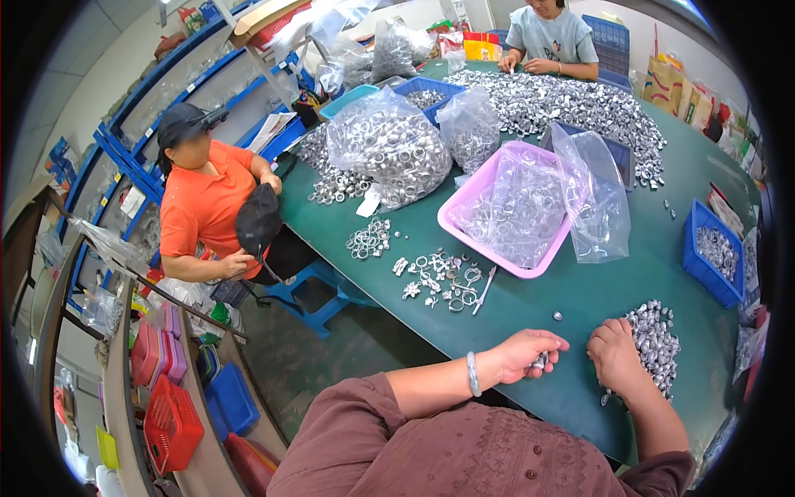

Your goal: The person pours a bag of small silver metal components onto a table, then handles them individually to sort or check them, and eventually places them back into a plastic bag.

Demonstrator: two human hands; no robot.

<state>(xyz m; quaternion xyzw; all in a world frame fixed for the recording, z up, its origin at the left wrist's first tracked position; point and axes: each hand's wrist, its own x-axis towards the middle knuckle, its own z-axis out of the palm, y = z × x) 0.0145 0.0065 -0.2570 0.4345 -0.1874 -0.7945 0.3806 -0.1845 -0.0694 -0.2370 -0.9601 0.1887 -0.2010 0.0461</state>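
Observation:
Over the near part of the green table, my left hand (530, 354) is curled round a few small silver metal pieces (540, 361), which show under the fingers. My right hand (617, 356) rests at the left edge of a heap of small silver metal pieces (656, 341). Its fingers are bent down and drawn together, and what they grip, if anything, is hidden. One silver piece (605, 398) shows below that hand by the wrist side. A lone silver piece (557, 316) lies on the table beyond the gap between my hands.
A pink tray (451, 217) holds clear bags of rings. Loose rings (447, 277) and a white stick (485, 290) lie left of it. Bulging bags (397, 157) and a large metal heap (563, 103) sit farther back. A blue basket (691, 269) stands right. Two other people are nearby.

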